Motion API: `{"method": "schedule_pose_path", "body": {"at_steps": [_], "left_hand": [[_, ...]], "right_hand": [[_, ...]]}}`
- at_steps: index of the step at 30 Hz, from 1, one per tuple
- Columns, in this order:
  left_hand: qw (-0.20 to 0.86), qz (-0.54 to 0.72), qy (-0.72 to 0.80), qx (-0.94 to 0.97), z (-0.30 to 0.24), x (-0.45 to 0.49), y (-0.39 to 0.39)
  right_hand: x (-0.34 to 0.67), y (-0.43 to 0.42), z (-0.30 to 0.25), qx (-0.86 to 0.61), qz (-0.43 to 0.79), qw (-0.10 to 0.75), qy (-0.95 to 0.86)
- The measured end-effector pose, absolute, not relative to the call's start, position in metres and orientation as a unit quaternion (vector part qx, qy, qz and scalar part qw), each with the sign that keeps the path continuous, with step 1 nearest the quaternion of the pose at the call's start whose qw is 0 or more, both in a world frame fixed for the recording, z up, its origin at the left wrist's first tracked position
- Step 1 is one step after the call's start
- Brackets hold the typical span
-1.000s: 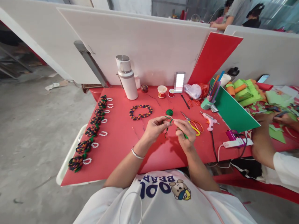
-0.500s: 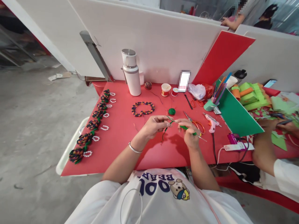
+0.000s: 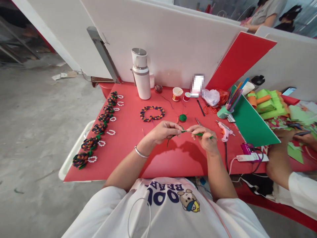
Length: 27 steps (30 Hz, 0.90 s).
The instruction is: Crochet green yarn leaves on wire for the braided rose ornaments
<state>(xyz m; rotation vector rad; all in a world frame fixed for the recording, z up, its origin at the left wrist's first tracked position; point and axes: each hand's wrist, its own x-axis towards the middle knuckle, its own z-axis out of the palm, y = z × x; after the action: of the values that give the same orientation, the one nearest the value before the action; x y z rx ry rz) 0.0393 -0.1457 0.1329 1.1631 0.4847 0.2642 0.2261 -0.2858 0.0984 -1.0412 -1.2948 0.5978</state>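
My left hand (image 3: 165, 132) pinches a short piece of green yarn (image 3: 183, 131), whose loose end hangs below the fingers. In my right hand (image 3: 204, 138) is a crochet hook (image 3: 199, 134) with a green handle, its metal tip pointing left into the yarn at my left fingertips. Just beyond the hands lies a green yarn ball (image 3: 182, 118). Scissors (image 3: 198, 121) are mostly hidden behind my right hand. Farther left lies a multicoloured crocheted ring (image 3: 153, 107). Dark multicoloured crocheted flowers (image 3: 90, 143) line the left edge, with white bead loops (image 3: 101, 143) beside them.
A white thermos (image 3: 143, 82), a paper cup (image 3: 177, 94) and a phone (image 3: 197, 85) stand along the back panel. To the right are a pen holder (image 3: 223, 112), a pink glue gun (image 3: 225, 131) and a power strip (image 3: 252, 157). A co-worker's arm (image 3: 279, 158) rests at far right.
My right hand has moved slightly right, and its hook now lies flatter, with the tip at the yarn. The scissors' handles are now covered by my hand. The view has shifted slightly.
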Motion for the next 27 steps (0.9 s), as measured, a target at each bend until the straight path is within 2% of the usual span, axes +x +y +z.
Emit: {"method": "schedule_pose_path", "body": {"at_steps": [9, 27], "left_hand": [[0.716, 0.145, 0.245, 0.637, 0.132, 0.037, -0.146], [0.749, 0.197, 0.239, 0.586, 0.127, 0.046, -0.152]], "right_hand": [[0.232, -0.290, 0.120, -0.478, 0.251, 0.564, -0.625], [0.234, -0.291, 0.107, -0.481, 0.262, 0.605, -0.578]]}}
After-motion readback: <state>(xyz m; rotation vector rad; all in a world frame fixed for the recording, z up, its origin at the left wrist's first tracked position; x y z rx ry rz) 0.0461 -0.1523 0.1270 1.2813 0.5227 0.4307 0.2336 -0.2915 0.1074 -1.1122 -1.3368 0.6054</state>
